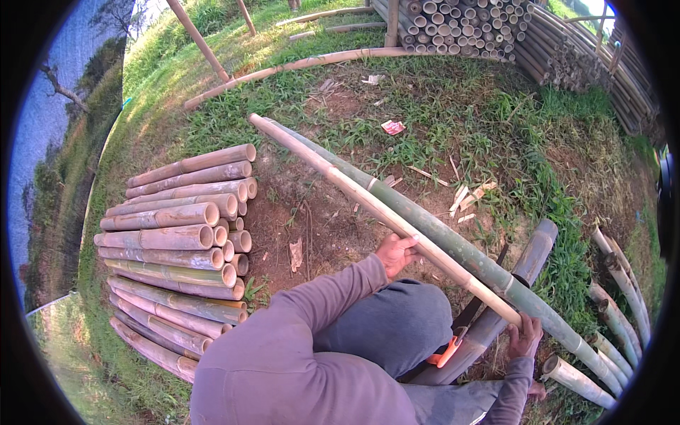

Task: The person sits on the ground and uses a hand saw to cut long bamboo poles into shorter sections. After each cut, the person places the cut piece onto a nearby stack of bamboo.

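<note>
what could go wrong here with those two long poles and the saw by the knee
The pale pole, held by the left hand and right hand, lies close along the round green pole, so it might slip or pinch fingers.

The green pole seems to cross over the dark pole; being round, it could roll.

The saw is close to the bent knee, so a shift of the leg might bump it.
</note>
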A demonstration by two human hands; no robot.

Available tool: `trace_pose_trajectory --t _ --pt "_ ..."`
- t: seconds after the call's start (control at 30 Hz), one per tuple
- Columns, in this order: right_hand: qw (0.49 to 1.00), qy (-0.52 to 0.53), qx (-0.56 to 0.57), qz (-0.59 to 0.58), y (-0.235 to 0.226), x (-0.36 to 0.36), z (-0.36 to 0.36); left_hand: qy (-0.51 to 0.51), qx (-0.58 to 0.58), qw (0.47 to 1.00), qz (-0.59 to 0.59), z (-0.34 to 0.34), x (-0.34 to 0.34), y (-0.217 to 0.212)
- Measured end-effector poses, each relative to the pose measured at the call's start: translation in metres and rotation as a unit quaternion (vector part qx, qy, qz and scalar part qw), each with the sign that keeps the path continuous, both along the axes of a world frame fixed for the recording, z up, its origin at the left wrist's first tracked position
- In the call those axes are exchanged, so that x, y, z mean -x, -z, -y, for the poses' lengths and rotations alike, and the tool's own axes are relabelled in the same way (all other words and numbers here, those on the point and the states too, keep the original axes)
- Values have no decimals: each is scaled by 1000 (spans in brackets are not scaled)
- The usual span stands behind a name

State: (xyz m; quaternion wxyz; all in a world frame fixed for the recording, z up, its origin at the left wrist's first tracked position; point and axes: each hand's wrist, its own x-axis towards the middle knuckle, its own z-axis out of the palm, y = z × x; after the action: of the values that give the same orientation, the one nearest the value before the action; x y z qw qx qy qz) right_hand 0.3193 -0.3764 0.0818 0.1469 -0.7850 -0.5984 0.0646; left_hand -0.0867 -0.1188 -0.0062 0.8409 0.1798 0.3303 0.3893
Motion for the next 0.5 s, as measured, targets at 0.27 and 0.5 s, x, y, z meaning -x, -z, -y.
trace_pose_trajectory --t 0.27,0.5 --pt "1000 16 -5 -8 12 -42 -30 267 -364 749 -484 -5 -13 -42" --pt "994 77 -17 74 32 -49 -42 203 -761 424 -447 -36 -104 -39"
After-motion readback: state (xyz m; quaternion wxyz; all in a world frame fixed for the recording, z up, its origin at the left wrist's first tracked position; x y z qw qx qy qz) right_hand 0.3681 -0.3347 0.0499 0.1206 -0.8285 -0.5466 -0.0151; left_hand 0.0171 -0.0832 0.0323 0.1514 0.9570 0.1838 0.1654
